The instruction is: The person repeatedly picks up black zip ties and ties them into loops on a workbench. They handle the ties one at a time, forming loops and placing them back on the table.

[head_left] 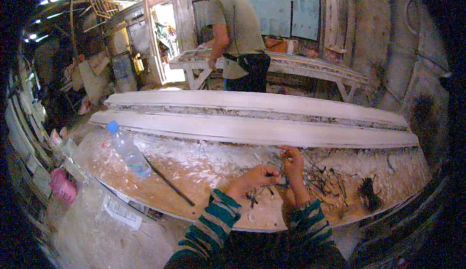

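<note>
Over the near edge of a plywood table (160, 159) smeared with white, my two hands are raised close together. My left hand (256, 177) has its fingertips pinched. Just right of it and a little higher, my right hand (292, 163) is closed with bent fingers. Whatever they grip is too small and dark to make out. Thin dark strands (335, 184) lie scattered beside my right hand, and a small dark clump (252, 200) sits below my left. A thicker dark bundle (370, 194) of strands rests farther right.
Two long white strips (252, 129) lie across the table's far side. A clear bottle (130, 152) with a blue cap and a dark rod (170, 186) are at left. Beyond, a person (240, 31) stands at a wooden bench (310, 69). A pink bag (63, 186) hangs left.
</note>
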Demonstrator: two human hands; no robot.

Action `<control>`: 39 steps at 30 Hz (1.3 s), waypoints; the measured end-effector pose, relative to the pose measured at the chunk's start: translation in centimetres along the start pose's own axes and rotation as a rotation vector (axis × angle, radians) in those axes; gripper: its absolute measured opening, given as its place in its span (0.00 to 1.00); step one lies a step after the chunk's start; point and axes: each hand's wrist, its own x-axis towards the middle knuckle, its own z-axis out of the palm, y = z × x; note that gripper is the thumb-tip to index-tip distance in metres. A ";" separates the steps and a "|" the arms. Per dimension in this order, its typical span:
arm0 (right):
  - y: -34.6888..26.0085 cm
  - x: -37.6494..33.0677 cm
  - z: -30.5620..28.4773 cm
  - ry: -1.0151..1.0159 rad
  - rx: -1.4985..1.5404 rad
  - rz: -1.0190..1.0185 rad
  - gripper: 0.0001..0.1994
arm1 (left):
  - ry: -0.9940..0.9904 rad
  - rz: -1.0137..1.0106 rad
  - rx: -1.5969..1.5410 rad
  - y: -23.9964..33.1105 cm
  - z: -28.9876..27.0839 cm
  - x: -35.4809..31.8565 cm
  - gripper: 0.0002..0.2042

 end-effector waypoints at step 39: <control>-4.0 -1.9 0.5 -0.457 0.297 0.233 0.03 | 0.949 0.158 0.442 -4.9 -5.9 1.4 0.09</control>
